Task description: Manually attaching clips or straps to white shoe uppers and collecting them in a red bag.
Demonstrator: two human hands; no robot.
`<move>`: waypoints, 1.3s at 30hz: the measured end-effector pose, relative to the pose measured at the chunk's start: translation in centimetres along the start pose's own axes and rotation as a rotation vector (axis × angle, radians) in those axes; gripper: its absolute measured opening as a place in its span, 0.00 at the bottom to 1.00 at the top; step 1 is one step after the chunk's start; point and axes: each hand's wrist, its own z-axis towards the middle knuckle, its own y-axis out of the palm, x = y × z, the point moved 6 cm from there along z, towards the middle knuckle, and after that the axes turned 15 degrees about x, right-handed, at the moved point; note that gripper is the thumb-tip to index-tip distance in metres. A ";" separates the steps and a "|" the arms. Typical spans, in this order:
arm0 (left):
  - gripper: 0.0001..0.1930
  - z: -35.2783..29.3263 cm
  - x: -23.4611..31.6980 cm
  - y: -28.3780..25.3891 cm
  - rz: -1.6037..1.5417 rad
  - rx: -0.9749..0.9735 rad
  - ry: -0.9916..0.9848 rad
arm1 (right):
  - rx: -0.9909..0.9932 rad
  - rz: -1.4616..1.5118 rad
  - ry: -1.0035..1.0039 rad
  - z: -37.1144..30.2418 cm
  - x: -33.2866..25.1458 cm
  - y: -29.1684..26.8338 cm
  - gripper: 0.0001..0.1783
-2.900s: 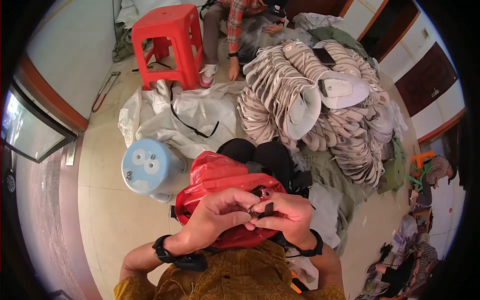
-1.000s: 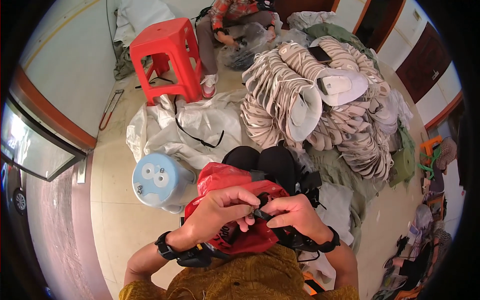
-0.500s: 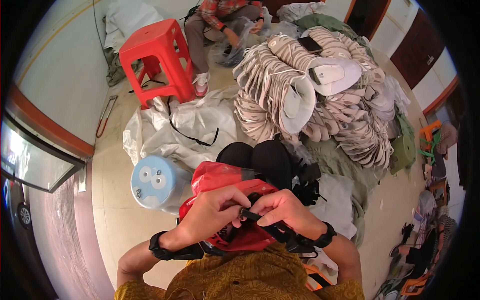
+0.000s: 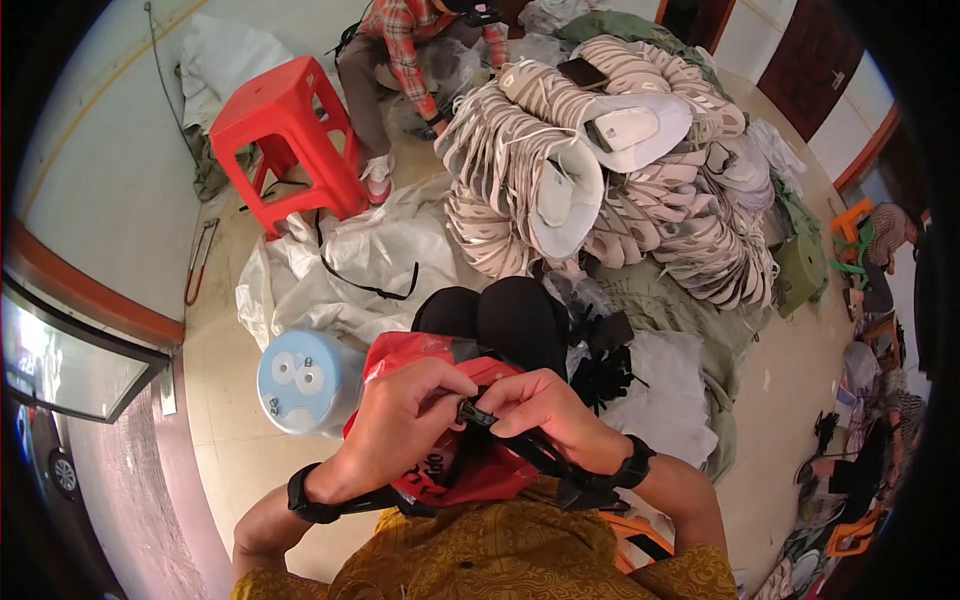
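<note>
Over my lap, my left hand (image 4: 400, 425) and my right hand (image 4: 550, 415) meet with bent fingers. Both pinch a short black strap (image 4: 479, 415), the left at one end and the right at the other. Its details are too small to make out. More black strap material hangs below my right hand. Beneath the hands a red plastic bag (image 4: 440, 480) with dark print is spread over my lap. My knees in black (image 4: 520, 322) show beyond it. Beside my right knee lies a bundle of black strips (image 4: 603, 362).
A blue-topped stool (image 4: 300, 375) stands at left, with a red stool (image 4: 285, 135) farther back. White sheeting (image 4: 400, 240) covers floor ahead. A big heap of beige shoe uppers (image 4: 600, 170) lies on green cloth. A person in a plaid shirt (image 4: 400, 50) sits at the back.
My hands stay together on the black strap, which has turned slightly between the fingers. The whole view has shifted a little. The plaid-shirted person has leaned toward the heap.
</note>
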 end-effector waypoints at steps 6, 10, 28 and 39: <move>0.08 0.4 -0.4 -0.1 -0.108 0.011 -0.068 | 0.033 0.051 -0.031 0.3 -0.3 -0.1 0.11; 0.09 0.5 -0.1 -0.3 -0.131 0.025 -0.135 | 0.039 0.049 -0.040 0.6 -0.5 -0.3 0.10; 0.09 -1.5 3.2 0.0 0.145 0.019 0.170 | -0.038 -0.003 -0.211 0.2 -0.3 0.4 0.08; 0.10 -2.0 3.5 1.7 0.136 0.000 0.210 | 0.104 -0.250 -0.417 -1.0 -1.0 -1.3 0.05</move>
